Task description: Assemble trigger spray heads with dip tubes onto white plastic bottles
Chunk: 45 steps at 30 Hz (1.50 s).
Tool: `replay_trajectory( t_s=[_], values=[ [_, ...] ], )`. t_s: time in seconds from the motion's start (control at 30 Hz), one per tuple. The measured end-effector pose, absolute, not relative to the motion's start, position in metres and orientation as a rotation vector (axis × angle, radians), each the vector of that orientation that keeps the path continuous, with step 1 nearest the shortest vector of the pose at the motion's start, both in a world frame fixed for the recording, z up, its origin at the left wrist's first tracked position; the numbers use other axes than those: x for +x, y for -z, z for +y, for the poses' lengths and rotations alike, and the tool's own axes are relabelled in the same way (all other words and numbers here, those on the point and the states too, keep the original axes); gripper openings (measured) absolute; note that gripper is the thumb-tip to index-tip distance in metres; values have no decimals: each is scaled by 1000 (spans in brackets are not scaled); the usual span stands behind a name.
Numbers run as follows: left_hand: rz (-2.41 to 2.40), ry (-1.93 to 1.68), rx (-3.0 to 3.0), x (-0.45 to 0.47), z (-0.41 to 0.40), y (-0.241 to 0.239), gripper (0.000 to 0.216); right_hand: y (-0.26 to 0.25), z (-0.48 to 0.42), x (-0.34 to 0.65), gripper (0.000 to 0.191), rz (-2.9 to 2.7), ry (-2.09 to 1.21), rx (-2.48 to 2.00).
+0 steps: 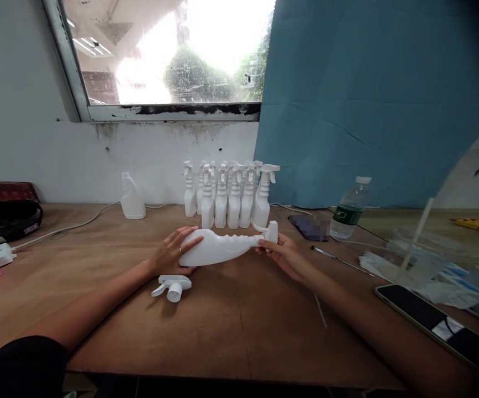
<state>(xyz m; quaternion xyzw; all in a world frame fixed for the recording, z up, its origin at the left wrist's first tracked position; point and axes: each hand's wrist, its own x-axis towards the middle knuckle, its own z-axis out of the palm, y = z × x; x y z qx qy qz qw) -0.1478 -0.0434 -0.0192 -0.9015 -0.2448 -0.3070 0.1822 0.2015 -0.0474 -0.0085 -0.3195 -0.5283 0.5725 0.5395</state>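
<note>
Bottle: white spray bottle [216, 248] lying flat, long axis left-right, neck pointing right.
Left hand [172, 253]: wrapped around the base.
Right hand [283, 254]: fingers closed on trigger head [270, 231].

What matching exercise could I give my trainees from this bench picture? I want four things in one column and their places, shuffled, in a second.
Things:
1. white bottle
2. loose trigger head
3. water bottle
4. capless bottle

Places:
A. standing alone, left of the finished row
B. lying sideways, held between left hand and right hand
C. upright by the blue sheet, right of the row
D. on the table just in front of the left hand

Pairs: 1-B, 2-D, 3-C, 4-A
</note>
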Motion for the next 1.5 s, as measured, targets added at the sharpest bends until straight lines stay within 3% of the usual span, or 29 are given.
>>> replay_trajectory(
  t_s=[0.23, 0.4, 0.6, 0.8, 0.93, 1.5],
  values=[
    [-679, 860, -2538, -143, -47, 21, 84, 4, -57, 196, 41, -1357, -1343, -713],
    [-670, 859, -2537, -143, -48, 20, 83, 8, -54, 194, 29, -1465, -1118, -882],
    [-659, 828, -2547, -142, -51, 17, 84, 6, -58, 191, 52, -1405, -1189, -790],
    [-633, 832, -2548, -141, -52, 17, 82, 7, -56, 195, 36, -1541, -1020, -889],
    [-647, 833, -2554, -141, -52, 17, 84, 9, -57, 194, 44, -1545, -1031, -861],
    [-629, 838, -2566, -140, -53, 17, 82, 9, -61, 190, 43, -1511, -1036, -863]
  ],
)
